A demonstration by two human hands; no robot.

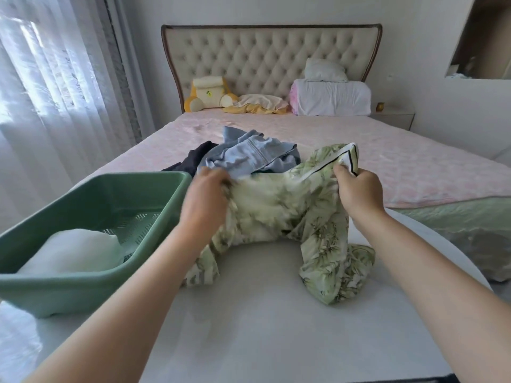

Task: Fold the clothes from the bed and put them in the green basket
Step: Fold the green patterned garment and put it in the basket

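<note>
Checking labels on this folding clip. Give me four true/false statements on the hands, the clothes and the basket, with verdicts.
1. The left hand and the right hand both grip the leaf-print garment. True.
2. The green basket holds nothing. False: a white cloth lies in it.
3. The green basket stands to the person's right. False: it stands to their left.
4. A denim garment lies on the bed beyond the leaf-print garment. True.
</note>
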